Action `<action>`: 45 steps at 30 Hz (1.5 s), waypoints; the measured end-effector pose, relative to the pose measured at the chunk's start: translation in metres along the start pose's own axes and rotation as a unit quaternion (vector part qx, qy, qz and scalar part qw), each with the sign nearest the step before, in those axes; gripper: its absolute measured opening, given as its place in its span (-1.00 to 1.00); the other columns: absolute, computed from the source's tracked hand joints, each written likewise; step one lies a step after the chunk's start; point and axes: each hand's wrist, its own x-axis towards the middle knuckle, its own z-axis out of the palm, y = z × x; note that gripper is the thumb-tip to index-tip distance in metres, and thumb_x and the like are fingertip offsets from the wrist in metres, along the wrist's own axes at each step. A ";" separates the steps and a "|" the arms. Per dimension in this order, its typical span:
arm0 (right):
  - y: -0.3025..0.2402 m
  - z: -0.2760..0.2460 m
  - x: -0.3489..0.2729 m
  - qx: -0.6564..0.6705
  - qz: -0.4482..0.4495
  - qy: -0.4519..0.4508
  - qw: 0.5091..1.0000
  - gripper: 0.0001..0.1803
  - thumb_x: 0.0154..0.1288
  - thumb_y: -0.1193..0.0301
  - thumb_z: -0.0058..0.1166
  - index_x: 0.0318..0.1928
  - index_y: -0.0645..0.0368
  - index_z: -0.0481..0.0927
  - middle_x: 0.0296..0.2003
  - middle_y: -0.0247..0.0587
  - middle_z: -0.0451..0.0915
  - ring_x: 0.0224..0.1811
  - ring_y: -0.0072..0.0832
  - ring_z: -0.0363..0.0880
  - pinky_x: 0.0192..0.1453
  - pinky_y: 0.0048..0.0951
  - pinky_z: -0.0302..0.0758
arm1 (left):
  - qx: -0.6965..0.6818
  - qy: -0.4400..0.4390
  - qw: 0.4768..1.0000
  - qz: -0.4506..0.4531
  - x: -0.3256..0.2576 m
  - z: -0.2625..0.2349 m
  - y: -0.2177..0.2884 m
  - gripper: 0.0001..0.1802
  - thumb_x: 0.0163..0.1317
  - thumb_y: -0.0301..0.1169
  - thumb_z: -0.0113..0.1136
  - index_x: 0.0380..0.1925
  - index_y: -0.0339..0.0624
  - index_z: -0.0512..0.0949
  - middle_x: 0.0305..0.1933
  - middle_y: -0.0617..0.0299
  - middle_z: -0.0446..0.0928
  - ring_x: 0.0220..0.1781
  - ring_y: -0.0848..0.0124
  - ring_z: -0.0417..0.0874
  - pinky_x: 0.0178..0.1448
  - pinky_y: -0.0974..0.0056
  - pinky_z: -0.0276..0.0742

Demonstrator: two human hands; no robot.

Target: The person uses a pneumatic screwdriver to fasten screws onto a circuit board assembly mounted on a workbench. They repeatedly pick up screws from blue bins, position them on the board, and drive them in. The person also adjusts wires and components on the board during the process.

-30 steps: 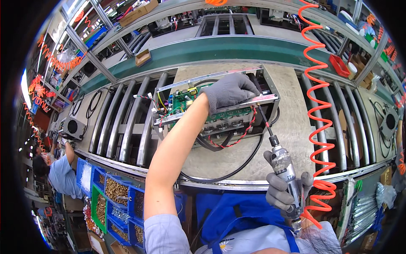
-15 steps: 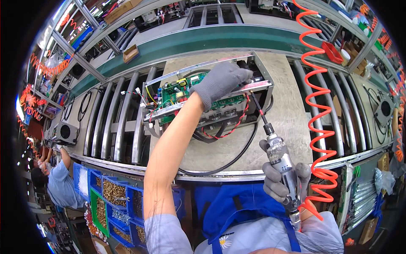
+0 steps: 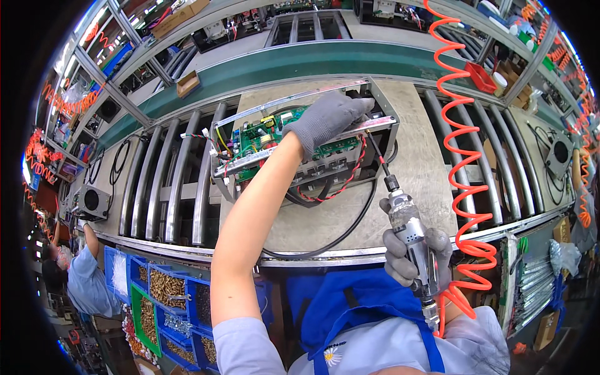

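A metal chassis with a green circuit board inside stands on a flat board in front of me. My left hand, in a grey glove, reaches over its front rail to the right end. The left fingers are curled down beside dark parts there, and what they grip is hidden. My right hand, gloved too, is wrapped round a silver air screwdriver. The tool's long bit points up and away, its tip at the front rail near the right corner. Red and black wires hang at the chassis front.
A coiled orange air hose hangs at right and runs to the tool. Metal rollers flank the board. Blue bins of screws stand at lower left. A black cable loops in front. Another person works far left.
The whole view has shifted slightly. My right hand has tilted the screwdriver a little, its body moving left, while the bit tip stays at the rail. The left hand keeps its place on the chassis.
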 end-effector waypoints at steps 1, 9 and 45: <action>-0.001 0.000 0.000 0.001 0.001 -0.002 1.000 -0.15 0.37 0.04 0.08 0.48 0.11 0.00 -0.27 -0.17 0.44 -0.53 -0.53 0.45 -0.50 -0.45 0.44 | -0.038 0.013 0.999 -0.013 0.000 0.003 -0.002 -0.79 0.39 -0.33 -0.02 -0.14 -0.15 0.55 -0.40 -0.05 0.60 -0.33 0.07 0.67 -0.24 0.11 0.54; 0.000 0.013 -0.017 -0.116 0.011 0.065 0.991 -0.22 0.32 -0.03 0.13 0.33 0.20 0.19 -0.26 -0.18 0.47 -0.55 -0.56 0.42 -0.54 -0.49 0.43 | -0.623 0.254 0.654 -0.346 -0.016 -0.039 -0.012 -0.69 0.32 -0.40 0.16 -0.03 -0.39 0.52 -0.37 0.29 0.54 -0.40 0.40 0.52 -0.16 0.33 0.57; 0.044 0.025 0.037 -0.187 0.137 0.032 0.972 -0.32 0.18 0.06 0.13 0.17 0.22 0.27 -0.27 -0.15 0.50 -0.54 -0.52 0.54 -0.53 -0.53 0.50 | -0.151 0.029 0.964 -0.217 -0.134 -0.084 -0.019 -0.77 0.21 -0.53 0.23 -0.13 -0.26 0.70 -0.20 0.10 0.72 -0.13 0.36 0.71 0.04 0.28 0.56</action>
